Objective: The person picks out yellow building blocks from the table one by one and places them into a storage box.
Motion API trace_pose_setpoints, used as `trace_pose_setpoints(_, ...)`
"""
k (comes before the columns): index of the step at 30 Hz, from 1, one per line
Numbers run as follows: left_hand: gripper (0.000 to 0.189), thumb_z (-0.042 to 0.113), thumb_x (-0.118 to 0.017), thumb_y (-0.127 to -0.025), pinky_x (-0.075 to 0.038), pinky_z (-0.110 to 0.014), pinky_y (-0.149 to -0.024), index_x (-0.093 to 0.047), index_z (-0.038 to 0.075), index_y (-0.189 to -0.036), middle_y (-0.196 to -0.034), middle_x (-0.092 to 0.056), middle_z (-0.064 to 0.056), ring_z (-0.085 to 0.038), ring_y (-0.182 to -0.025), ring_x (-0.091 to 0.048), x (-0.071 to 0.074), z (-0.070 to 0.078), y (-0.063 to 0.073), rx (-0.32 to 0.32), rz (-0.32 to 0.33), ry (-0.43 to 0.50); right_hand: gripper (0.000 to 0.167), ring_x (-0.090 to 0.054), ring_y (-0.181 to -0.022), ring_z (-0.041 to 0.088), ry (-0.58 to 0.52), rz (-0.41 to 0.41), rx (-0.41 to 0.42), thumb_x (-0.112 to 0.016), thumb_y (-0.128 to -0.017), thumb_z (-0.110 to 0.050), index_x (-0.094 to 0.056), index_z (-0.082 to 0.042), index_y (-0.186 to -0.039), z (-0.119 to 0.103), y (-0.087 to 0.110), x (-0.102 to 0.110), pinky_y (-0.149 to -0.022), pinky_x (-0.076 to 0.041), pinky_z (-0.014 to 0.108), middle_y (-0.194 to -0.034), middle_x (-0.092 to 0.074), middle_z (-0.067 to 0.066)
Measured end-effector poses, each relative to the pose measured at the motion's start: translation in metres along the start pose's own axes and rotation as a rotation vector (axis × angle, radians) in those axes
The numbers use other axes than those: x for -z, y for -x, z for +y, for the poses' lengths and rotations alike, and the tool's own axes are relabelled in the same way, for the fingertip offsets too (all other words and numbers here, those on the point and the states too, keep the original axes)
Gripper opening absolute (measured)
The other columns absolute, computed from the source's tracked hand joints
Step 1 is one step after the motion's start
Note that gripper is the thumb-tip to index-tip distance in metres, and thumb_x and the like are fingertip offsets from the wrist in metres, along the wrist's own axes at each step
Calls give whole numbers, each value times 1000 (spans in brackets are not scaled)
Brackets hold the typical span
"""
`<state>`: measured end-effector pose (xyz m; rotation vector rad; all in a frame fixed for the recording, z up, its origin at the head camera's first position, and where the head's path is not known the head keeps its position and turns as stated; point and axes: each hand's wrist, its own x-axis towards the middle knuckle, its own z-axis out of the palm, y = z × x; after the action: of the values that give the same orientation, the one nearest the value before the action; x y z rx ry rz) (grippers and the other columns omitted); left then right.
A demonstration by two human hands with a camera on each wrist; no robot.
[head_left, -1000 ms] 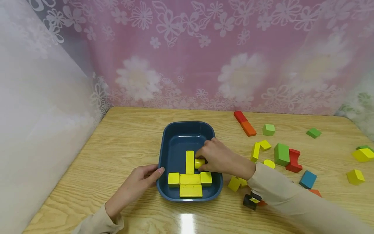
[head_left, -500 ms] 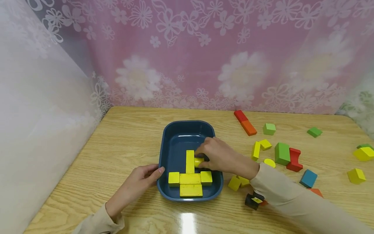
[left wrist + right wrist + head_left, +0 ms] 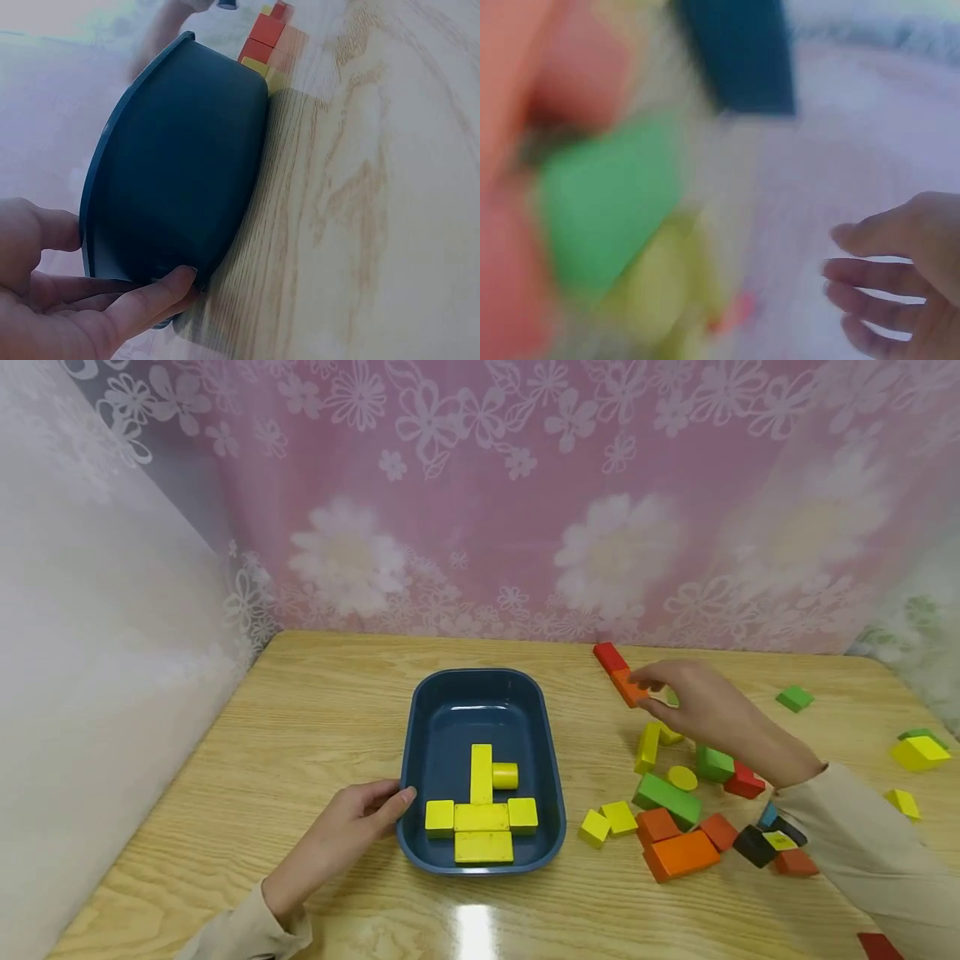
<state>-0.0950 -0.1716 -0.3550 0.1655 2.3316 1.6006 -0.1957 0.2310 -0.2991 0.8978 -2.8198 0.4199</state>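
Observation:
My left hand (image 3: 341, 831) grips the left wall of a dark blue tray (image 3: 408, 735), thumb over the rim and fingers against the outer side (image 3: 172, 150). Inside the tray lie yellow blocks: an upright strip (image 3: 481, 774), two flat rectangles (image 3: 483, 847) below it, a cube (image 3: 439, 817) at either side, and a cylinder (image 3: 506, 776) touching the strip's right side. My right hand (image 3: 701, 706) hovers over the loose blocks on the right, fingers loosely bent and holding nothing. Its fingertips appear near an orange block (image 3: 628, 688); contact cannot be judged. The right wrist view is blurred.
Loose blocks lie right of the tray: green (image 3: 667, 799), orange (image 3: 681, 855), yellow (image 3: 595, 828) and red (image 3: 611, 657) ones, among several others. More blocks (image 3: 920, 752) sit at the far right. A pink floral curtain (image 3: 480, 527) hangs behind the wooden table (image 3: 322, 693).
My right hand has let go of the yellow cylinder, leaving it beside the strip in the tray, and moved right and away over the loose blocks. The left hand stays on the tray.

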Motion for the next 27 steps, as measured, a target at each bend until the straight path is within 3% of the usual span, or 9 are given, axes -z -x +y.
trace_pose_setpoints(6, 50, 29, -55, -100, -59, -33, -79, -53, -11, -130, -124, -60, -23, -28, -106, -64, -1, -1, 1, 13, 9, -23, 32, -65, -84, 25, 12, -129, 10, -74, -78, 8, -69, 0, -109, 33, 39, -10, -71, -58, 41, -101, -70, 10)
trace_pose_setpoints(13, 50, 29, -55, -100, -59, -33, -80, -53, -12, -130, -124, -60, -24, -29, -108, -63, -1, 1, 0, -4, 16, -26, 51, -61, -101, 34, 57, -129, 147, -73, -70, 19, -69, -10, -111, 25, 75, -16, -75, -58, 45, -112, -65, 8)
trace_pose_setpoints(20, 51, 30, -55, -100, -59, -33, -78, -53, -11, -129, -124, -60, -24, -29, -107, -64, -1, 1, 0, 1, 25, -35, 48, -63, -97, 33, 168, -134, 223, -76, -68, 16, -70, -11, -107, 20, 79, -29, -73, -59, 43, -107, -64, 8)
trace_pose_setpoints(27, 52, 29, -53, -101, -59, -32, -79, -51, -13, -131, -126, -59, -26, -31, -110, -62, -1, -1, -1, -23, -2, -2, 41, -61, -90, 33, 332, -158, 227, -81, -68, 7, -63, -12, -100, 16, 74, -31, -76, -54, 50, -96, -62, 6)
